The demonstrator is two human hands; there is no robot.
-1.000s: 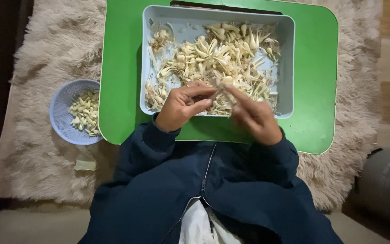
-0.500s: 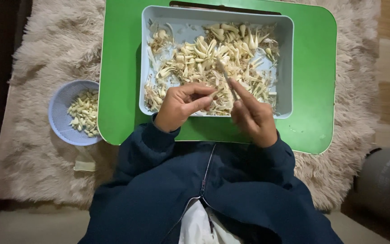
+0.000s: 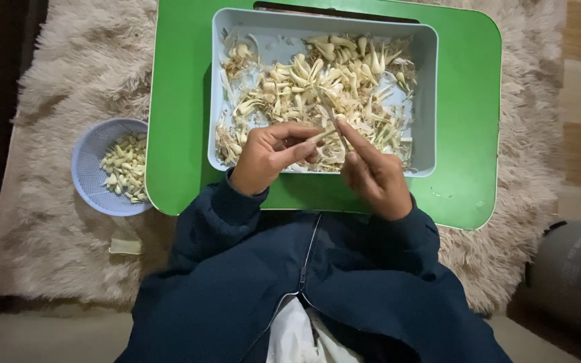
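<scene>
Both hands work over the near edge of a pale rectangular tray (image 3: 426, 101) that is full of unpeeled garlic cloves and dry skins (image 3: 317, 81). My left hand (image 3: 270, 154) pinches a garlic clove (image 3: 317, 136) between thumb and fingers. My right hand (image 3: 371, 171) sits close beside it, its fingertips closed on a thin pale strip (image 3: 334, 124) that sticks up from the clove. I cannot tell whether the strip is skin or a small blade. Dark blue sleeves cover both forearms.
The tray stands on a green low table (image 3: 465, 101) set on a shaggy beige rug (image 3: 55, 74). On the rug to the left, a blue basket (image 3: 89, 168) holds peeled cloves (image 3: 126, 168). A grey cylinder (image 3: 573, 275) lies at the lower right.
The right hand has drawn slightly away from the left and lifted the thin strip upright. The left hand stays closed on the clove.
</scene>
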